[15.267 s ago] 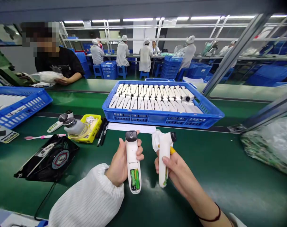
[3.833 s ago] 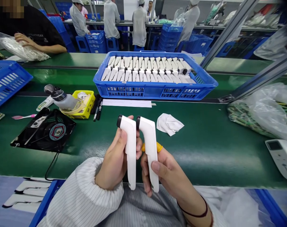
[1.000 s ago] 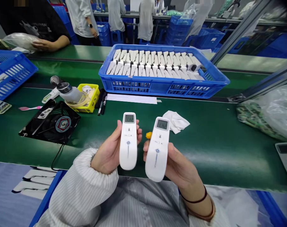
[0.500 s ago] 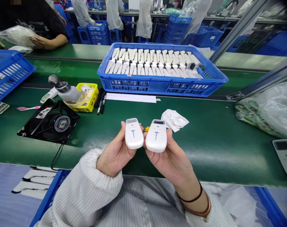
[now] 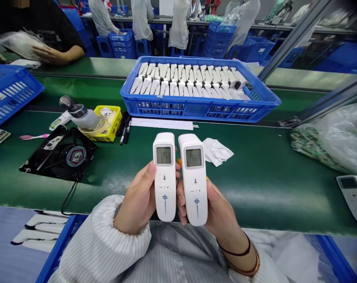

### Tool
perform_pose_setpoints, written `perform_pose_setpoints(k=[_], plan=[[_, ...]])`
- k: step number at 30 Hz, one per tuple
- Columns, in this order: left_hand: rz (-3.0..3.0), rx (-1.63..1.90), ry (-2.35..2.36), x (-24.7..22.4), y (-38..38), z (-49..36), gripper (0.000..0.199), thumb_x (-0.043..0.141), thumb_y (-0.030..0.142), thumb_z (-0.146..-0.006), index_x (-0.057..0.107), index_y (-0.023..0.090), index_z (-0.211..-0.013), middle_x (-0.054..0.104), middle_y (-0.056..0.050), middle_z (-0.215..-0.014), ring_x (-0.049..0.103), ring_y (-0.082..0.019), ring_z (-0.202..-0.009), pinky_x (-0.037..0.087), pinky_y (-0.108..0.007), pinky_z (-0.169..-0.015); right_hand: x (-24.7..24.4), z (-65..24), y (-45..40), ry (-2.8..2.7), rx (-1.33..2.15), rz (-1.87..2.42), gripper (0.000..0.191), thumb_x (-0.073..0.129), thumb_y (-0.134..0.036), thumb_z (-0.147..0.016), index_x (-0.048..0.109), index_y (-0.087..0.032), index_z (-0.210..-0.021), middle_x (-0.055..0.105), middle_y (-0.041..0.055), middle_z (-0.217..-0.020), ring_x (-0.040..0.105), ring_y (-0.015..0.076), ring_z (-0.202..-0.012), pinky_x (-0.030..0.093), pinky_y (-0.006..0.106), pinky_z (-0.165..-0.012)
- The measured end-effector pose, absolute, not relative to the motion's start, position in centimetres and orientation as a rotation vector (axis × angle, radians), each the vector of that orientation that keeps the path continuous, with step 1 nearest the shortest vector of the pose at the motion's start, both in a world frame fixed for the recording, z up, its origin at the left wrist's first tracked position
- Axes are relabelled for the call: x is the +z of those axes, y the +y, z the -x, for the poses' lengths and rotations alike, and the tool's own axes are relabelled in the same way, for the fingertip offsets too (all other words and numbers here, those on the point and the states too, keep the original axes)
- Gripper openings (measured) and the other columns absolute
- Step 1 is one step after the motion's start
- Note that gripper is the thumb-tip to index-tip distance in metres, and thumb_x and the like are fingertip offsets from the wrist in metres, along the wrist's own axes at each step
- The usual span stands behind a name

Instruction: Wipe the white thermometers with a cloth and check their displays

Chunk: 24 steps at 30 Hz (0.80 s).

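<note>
My left hand [image 5: 138, 198] is wrapped round a white handheld thermometer [image 5: 165, 184], thumb along its left edge. A second white thermometer [image 5: 194, 186] is held in my right hand [image 5: 222, 204], close beside the first. Both stand nearly upright with their grey screens and buttons facing me, and dark digits show on each screen. Small bits of yellow show behind the right thermometer. A crumpled white cloth [image 5: 216, 151] lies on the green surface just behind my right hand.
A blue crate [image 5: 196, 110] full of white devices stands behind. On the left are a black fan [image 5: 60, 155], a yellow basket [image 5: 116, 125], a bottle [image 5: 85, 116] and pens. Bagged circuit boards [image 5: 310, 149] and a white device [image 5: 353, 196] lie right. A person's hand [image 5: 50, 53] holds a bag.
Both thermometers have been tilted up towards me, so their screens now face me in full with digits showing. My hands still hold them.
</note>
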<state>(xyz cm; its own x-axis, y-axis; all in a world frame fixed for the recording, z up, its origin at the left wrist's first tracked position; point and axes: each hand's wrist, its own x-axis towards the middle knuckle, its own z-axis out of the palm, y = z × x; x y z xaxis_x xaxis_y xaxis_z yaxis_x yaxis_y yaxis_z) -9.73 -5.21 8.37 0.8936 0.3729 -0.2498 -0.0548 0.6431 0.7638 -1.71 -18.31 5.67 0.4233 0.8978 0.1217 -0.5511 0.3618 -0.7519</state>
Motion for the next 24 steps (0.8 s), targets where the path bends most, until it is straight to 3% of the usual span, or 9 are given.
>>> perform_pose_setpoints(k=[4, 9, 12, 16, 20, 24], plan=[[-0.908, 0.202, 0.335, 8.0, -5.4, 9.9, 0.044, 0.047, 0.056, -0.092, 0.066, 0.017, -0.101, 0.064, -0.005, -0.063, 0.063, -0.021, -0.054, 0.056, -0.032, -0.051, 5.4, 1.8, -18.2, -0.598, 0.986, 0.695, 0.042, 0.040, -0.052, -0.101, 0.060, -0.020, -0.118, 0.059, 0.0042, -0.083, 0.056, 0.0133, -0.060, 0.053, 0.023, -0.050], [-0.979, 0.204, 0.167, 8.3, -5.3, 10.0, 0.042, 0.048, 0.054, -0.091, 0.060, 0.022, -0.115, 0.065, -0.006, -0.072, 0.063, -0.023, -0.057, 0.056, -0.036, -0.053, 5.3, 1.8, -18.6, -0.579, 0.930, 0.823, 0.042, 0.042, -0.055, -0.099, 0.061, -0.022, -0.117, 0.061, 0.0038, -0.086, 0.055, 0.0127, -0.064, 0.051, 0.024, -0.057], [-1.119, 0.269, 0.192, 8.1, -5.2, 10.4, 0.042, 0.053, 0.053, -0.089, 0.062, 0.021, -0.114, 0.067, -0.008, -0.085, 0.065, -0.025, -0.073, 0.055, -0.036, -0.069, 4.9, 1.7, -19.0, -0.554, 0.909, 0.918, 0.043, 0.041, -0.058, -0.099, 0.064, -0.022, -0.105, 0.061, 0.0045, -0.090, 0.056, 0.0138, -0.070, 0.050, 0.026, -0.065], [-1.146, 0.348, 0.271, 7.1, -4.9, 10.9, 0.036, 0.057, 0.048, -0.088, 0.066, 0.019, -0.106, 0.067, -0.010, -0.091, 0.060, -0.027, -0.098, 0.047, -0.033, -0.087, 4.1, 1.6, -19.0, -0.572, 0.882, 0.928, 0.041, 0.043, -0.057, -0.098, 0.063, -0.024, -0.108, 0.064, 0.0050, -0.091, 0.057, 0.0159, -0.075, 0.049, 0.029, -0.070], [-1.052, 0.336, 0.250, 6.6, -4.7, 10.9, 0.034, 0.064, 0.042, -0.085, 0.069, 0.018, -0.108, 0.068, -0.010, -0.086, 0.061, -0.029, -0.091, 0.049, -0.035, -0.082, 4.2, 1.5, -18.9, -0.576, 0.886, 0.897, 0.037, 0.044, -0.054, -0.099, 0.062, -0.028, -0.117, 0.067, 0.0036, -0.093, 0.059, 0.0142, -0.080, 0.048, 0.026, -0.073], [-0.994, 0.348, 0.267, 7.2, -4.6, 10.5, 0.029, 0.062, 0.041, -0.087, 0.069, 0.021, -0.106, 0.068, -0.007, -0.089, 0.061, -0.022, -0.078, 0.052, -0.030, -0.072, 4.5, 1.4, -19.1, -0.580, 0.916, 0.909, 0.042, 0.047, -0.059, -0.096, 0.060, -0.029, -0.122, 0.066, 0.0034, -0.096, 0.059, 0.0134, -0.082, 0.049, 0.024, -0.075]])
